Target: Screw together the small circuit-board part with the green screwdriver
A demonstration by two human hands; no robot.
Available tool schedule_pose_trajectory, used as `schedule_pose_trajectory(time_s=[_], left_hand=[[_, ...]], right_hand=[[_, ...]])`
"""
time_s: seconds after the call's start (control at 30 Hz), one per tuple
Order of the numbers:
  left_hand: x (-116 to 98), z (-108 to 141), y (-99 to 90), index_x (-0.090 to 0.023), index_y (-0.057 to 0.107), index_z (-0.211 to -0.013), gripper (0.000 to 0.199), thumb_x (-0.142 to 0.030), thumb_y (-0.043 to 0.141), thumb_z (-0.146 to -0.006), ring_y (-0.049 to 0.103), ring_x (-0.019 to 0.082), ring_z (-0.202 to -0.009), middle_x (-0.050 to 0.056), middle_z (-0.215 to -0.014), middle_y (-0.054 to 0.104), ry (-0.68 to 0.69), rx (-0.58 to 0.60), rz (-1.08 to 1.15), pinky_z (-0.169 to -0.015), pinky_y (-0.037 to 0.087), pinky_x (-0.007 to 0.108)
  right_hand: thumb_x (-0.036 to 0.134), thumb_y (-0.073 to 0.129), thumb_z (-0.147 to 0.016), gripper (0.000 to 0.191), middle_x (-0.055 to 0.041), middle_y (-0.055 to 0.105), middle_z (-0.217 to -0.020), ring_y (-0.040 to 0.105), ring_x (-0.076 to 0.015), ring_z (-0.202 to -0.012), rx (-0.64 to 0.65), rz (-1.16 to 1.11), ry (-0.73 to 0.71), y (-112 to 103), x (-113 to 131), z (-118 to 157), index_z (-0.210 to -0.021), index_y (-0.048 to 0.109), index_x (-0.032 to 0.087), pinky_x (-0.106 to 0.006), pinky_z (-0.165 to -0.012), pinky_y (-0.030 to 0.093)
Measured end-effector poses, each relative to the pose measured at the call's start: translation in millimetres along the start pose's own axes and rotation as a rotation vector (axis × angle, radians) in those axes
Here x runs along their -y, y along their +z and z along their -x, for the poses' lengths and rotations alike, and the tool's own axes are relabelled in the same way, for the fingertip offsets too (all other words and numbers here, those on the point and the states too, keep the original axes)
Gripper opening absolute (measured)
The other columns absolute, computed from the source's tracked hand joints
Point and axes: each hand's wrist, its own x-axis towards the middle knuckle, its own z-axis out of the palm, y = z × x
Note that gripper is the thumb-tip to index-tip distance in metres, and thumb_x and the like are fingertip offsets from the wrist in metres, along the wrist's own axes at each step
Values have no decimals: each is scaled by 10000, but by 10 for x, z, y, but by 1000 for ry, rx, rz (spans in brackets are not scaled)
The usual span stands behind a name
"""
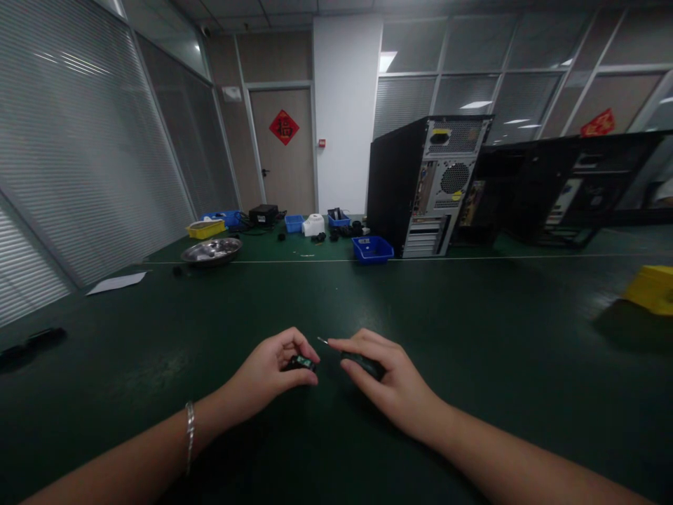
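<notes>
My left hand (270,368) is closed, pinching a small black part with a green circuit board (303,362) between thumb and fingers. A screwdriver (364,364) with a dark handle lies in the grip of my right hand (399,386). Its thin metal shaft points up and to the left, past my index finger, and ends a little above and right of the small part without touching it. Both hands are just over the green tabletop (252,301), a short gap apart. My left fingers hide much of the part.
Beyond my hands stand a blue bin (373,250), a metal bowl (211,251) and a black computer tower (397,186). Other computer cases (531,189) are further right. A yellow bin (652,289) sits at the right edge. Paper (116,282) and dark objects (45,338) lie left.
</notes>
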Motion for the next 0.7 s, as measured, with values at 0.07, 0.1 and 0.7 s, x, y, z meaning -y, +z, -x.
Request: schedule_pose_trajectory(time_s=[0.07, 0.1, 0.7], left_hand=[[5, 0, -1, -167, 541, -856, 238, -240, 704, -699, 547, 200, -1006, 39, -1016, 581, 26, -10, -29, -885, 438, 366], [12, 0, -4, -169, 551, -845, 222, -238, 703, -699, 538, 200, -1015, 37, -1025, 566, 47, -16, -52, -894, 435, 363], [12, 25, 62, -203, 511, -1113, 317, -190, 579, -804, 508, 199, -1122, 92, -1256, 493, 154, -30, -109, -988, 401, 389]], right_hand=[[217, 516, -892, 297, -42, 599, -925, 562, -164, -844, 2, 1, 3, -2, -5, 4, -1178, 593, 238, -292, -744, 454], [220, 517, -891, 300, -43, 601, -924, 563, -165, -842, 2, 2, 3, -3, -8, 6, -1181, 592, 238, -293, -742, 454], [213, 516, -889, 291, -47, 604, -911, 566, -166, -835, -17, -4, -18, 7, -16, 9, -1166, 603, 225, -289, -742, 452]])
